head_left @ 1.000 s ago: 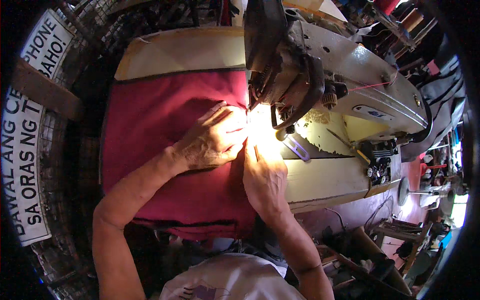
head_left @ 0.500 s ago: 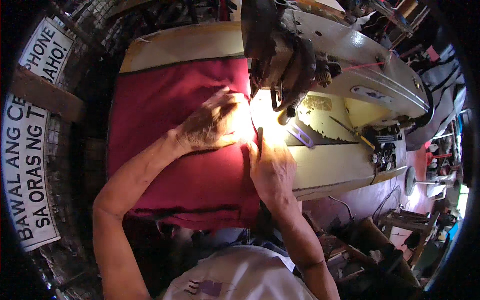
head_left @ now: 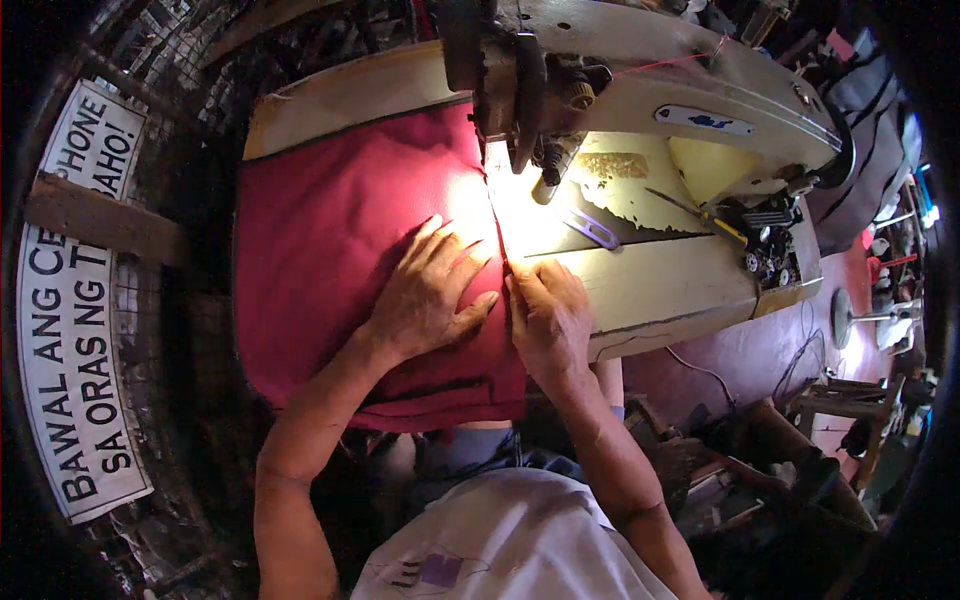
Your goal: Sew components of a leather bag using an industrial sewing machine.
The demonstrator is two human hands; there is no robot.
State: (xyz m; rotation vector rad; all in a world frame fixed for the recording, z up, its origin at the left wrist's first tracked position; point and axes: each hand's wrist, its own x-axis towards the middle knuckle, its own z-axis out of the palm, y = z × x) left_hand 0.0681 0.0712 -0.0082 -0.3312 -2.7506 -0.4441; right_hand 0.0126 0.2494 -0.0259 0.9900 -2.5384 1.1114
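Observation:
A broad piece of dark red cloth (head_left: 330,230) covers the left part of the sewing machine table, its right edge running toward the lit needle area. Flat on this cloth lies my left hand (head_left: 432,290), fingers stretched out and thumb apart, holding nothing. At the cloth's right edge my right hand (head_left: 552,318) is closed, thumb and forefinger pinching the edge. The sewing machine's head (head_left: 525,90) stands just beyond both hands, its lamp glare washing out the spot under the needle.
Right of the cloth, a purple thread snipper (head_left: 593,228) and a yellow-handled screwdriver (head_left: 725,228) lie on the pale table (head_left: 660,290). A bobbin winder (head_left: 770,255) sits at the table's right end. Wooden pieces (head_left: 790,450) clutter the floor at lower right.
My left hand has drawn back from the needle area toward me, and its fingers have flattened out on the cloth. My right hand stays at the cloth's edge. The view has shifted slightly.

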